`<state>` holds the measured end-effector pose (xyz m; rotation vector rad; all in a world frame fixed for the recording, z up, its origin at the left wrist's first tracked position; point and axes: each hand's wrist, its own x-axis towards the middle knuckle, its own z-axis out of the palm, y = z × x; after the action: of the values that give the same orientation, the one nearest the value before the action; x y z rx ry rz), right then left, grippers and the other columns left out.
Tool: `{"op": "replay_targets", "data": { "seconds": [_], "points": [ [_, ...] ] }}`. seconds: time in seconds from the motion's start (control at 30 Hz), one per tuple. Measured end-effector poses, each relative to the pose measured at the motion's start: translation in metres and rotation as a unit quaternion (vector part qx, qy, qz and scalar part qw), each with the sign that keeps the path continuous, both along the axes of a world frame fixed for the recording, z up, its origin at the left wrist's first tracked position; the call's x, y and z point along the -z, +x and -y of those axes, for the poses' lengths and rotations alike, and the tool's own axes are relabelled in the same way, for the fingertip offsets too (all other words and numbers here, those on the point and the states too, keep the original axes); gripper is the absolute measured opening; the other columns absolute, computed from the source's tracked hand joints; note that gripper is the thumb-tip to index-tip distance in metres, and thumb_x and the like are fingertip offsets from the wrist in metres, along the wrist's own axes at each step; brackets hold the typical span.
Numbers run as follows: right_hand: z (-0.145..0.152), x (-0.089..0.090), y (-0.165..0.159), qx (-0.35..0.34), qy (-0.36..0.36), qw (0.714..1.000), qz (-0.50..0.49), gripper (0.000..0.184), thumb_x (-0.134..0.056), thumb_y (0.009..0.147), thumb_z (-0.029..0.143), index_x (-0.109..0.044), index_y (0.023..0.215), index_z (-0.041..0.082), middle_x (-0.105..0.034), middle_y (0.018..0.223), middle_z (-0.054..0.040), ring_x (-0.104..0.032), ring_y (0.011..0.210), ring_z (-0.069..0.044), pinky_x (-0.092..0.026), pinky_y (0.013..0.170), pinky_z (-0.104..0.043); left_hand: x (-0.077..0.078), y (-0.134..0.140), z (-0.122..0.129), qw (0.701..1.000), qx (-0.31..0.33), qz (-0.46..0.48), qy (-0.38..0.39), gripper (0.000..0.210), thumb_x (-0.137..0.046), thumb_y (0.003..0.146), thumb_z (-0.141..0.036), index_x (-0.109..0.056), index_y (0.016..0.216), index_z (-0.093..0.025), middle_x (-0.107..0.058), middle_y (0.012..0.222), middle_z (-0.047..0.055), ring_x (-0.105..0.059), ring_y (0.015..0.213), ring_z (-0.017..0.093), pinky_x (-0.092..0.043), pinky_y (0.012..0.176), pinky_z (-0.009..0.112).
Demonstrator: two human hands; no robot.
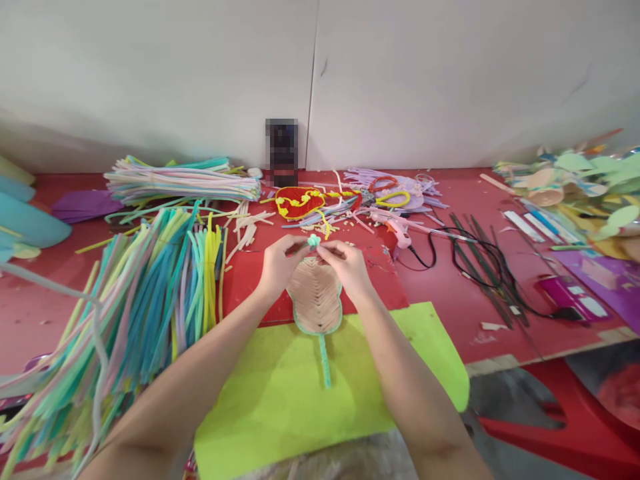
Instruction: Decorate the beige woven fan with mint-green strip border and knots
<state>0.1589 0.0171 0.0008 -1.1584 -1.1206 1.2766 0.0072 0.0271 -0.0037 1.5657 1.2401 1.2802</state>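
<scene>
Between the fingertips of my left hand (280, 265) and my right hand (349, 267) is a small mint-green flower (314, 240), bent from what looks like pipe cleaner. Both hands are closed in a pinch on it. Just below them lies a beige fan-shaped piece (317, 297) with a chevron pattern and a green edge. Its green twisted handle (325, 363) points toward me over a lime-green sheet (260, 413). The top of the fan is partly hidden by my hands.
Pipe cleaner bundles (145, 287) fill the left side, with another stack (180, 183) behind. At the back are a red-and-yellow fan (299, 203), scissors (385, 199) and a pink glue gun (393, 223). A black cord (493, 283) runs right to a magenta box (573, 298).
</scene>
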Motion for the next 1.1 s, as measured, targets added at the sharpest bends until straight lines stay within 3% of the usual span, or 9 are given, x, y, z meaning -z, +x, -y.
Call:
{"op": "replay_targets", "data": {
  "seconds": [0.27, 0.4, 0.7, 0.93, 1.1],
  "points": [
    [0.000, -0.001, 0.003, -0.019, 0.006, 1.000, 0.020, 0.025, -0.072, 0.068, 0.042, -0.069, 0.081, 0.020, -0.069, 0.074, -0.0022, -0.065, 0.069, -0.016, -0.055, 0.073, -0.034, -0.004, -0.003, -0.001, 1.000, 0.014, 0.002, -0.018, 0.017, -0.064, 0.077, -0.029, -0.070, 0.088, -0.018, -0.072, 0.089, 0.004, -0.065, 0.083, 0.017, -0.051, 0.080, 0.032],
    [0.000, -0.006, 0.009, -0.028, 0.007, 0.999, 0.040, 0.025, -0.070, 0.071, 0.042, -0.069, 0.083, 0.021, -0.070, 0.079, -0.0029, -0.065, 0.074, -0.016, -0.055, 0.071, -0.032, -0.003, -0.005, -0.004, 0.998, 0.028, 0.002, -0.057, 0.018, -0.065, 0.075, -0.032, -0.070, 0.084, -0.018, -0.072, 0.081, 0.004, -0.065, 0.074, 0.016, -0.051, 0.072, 0.030],
    [-0.002, -0.003, 0.016, -0.027, 0.034, 0.992, 0.122, 0.025, -0.071, 0.068, 0.043, -0.069, 0.080, 0.021, -0.069, 0.079, -0.0029, -0.062, 0.070, -0.015, -0.052, 0.064, -0.028, -0.004, -0.009, -0.007, 0.986, 0.131, -0.058, -0.090, 0.016, -0.063, 0.075, -0.033, -0.072, 0.075, -0.020, -0.071, 0.071, 0.002, -0.064, 0.070, 0.016, -0.049, 0.070, 0.028],
    [-0.004, 0.000, 0.011, 0.017, 0.013, 0.994, 0.106, 0.028, -0.070, 0.069, 0.045, -0.068, 0.079, 0.019, -0.068, 0.073, -0.0029, -0.062, 0.068, -0.016, -0.051, 0.065, -0.030, -0.006, -0.008, -0.011, 0.982, 0.136, -0.011, -0.132, 0.031, -0.055, 0.081, -0.043, -0.072, 0.073, -0.018, -0.072, 0.071, 0.005, -0.065, 0.066, 0.016, -0.051, 0.068, 0.029],
    [-0.002, 0.003, 0.002, 0.037, 0.016, 0.996, 0.080, 0.029, -0.070, 0.069, 0.046, -0.066, 0.077, 0.019, -0.067, 0.074, -0.0027, -0.062, 0.068, -0.015, -0.053, 0.067, -0.030, -0.001, -0.008, -0.013, 0.980, 0.127, 0.030, -0.153, 0.018, -0.067, 0.071, -0.033, -0.072, 0.081, -0.017, -0.072, 0.076, 0.004, -0.067, 0.070, 0.016, -0.053, 0.073, 0.030]
  ]
}}
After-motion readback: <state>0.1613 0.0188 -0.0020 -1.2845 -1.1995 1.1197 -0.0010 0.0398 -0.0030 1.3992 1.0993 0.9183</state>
